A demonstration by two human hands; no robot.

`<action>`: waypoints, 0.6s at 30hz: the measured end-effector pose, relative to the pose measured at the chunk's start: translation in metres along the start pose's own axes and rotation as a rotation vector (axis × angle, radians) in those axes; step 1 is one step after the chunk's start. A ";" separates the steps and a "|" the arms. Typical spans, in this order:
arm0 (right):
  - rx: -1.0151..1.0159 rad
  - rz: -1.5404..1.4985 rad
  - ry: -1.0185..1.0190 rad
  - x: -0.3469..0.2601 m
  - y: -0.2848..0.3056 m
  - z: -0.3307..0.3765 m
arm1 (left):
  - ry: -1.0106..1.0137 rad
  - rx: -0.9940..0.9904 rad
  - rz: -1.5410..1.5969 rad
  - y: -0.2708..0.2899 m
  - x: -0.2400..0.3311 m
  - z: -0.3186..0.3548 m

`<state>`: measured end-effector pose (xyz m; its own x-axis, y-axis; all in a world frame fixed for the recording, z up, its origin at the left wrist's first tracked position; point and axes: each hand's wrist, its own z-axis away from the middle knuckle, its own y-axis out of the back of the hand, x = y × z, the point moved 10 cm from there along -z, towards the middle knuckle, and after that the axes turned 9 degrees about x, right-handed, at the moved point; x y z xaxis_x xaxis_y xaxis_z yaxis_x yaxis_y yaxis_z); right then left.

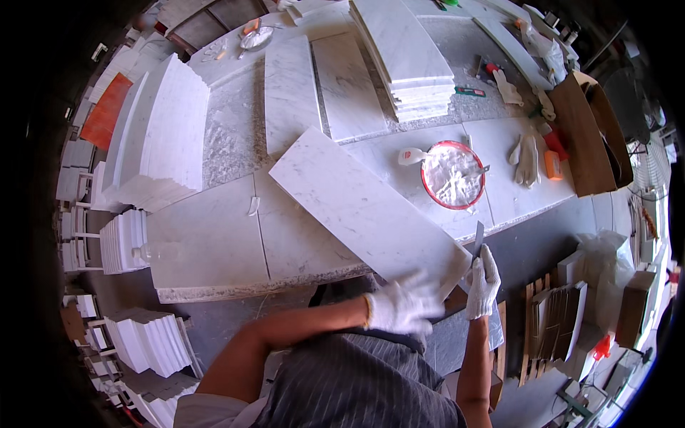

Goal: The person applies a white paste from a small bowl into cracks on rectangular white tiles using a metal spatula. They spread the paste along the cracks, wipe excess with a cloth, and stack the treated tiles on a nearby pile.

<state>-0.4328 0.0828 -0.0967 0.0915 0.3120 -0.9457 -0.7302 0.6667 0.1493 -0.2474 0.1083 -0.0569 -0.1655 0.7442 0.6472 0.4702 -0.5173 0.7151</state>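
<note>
A long white marble slab (371, 207) with grey veins lies aslant across the worktable, its near end jutting past the front edge. My left hand (405, 307), in a white knit glove, is at the slab's near edge; its fingers are blurred but look stretched out, with nothing seen in them. My right hand (484, 285), gloved too, is closed around a putty knife (478, 239) whose blade points up beside the slab's near right corner. Beyond it stands a red-rimmed bowl (451, 177) of white paste, with a tool resting in it and a white scoop-like piece (412, 156) at its rim.
Stacked slabs stand at the left (168, 135) and far middle (410, 57) of the worktable (207, 242). Two slabs lie flat behind mine. Gloves (526, 160), an orange box (552, 165) and a cardboard box (581, 135) sit at the right. Bundled pieces (553, 332) stand below right.
</note>
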 end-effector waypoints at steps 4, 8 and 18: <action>0.031 0.025 0.018 -0.005 0.007 0.004 | 0.121 -0.209 0.493 0.002 0.031 -0.006; -0.067 0.108 0.028 -0.014 -0.010 0.003 | 0.167 0.080 0.246 0.058 -0.005 0.004; -0.466 0.864 0.634 -0.048 -0.126 0.016 | 0.271 0.301 -0.337 0.096 -0.023 0.057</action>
<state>-0.3349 -0.0052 -0.0659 -0.8158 0.0587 -0.5753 -0.5737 0.0441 0.8179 -0.1496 0.0660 -0.0181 -0.5503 0.6916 0.4679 0.5739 -0.0937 0.8136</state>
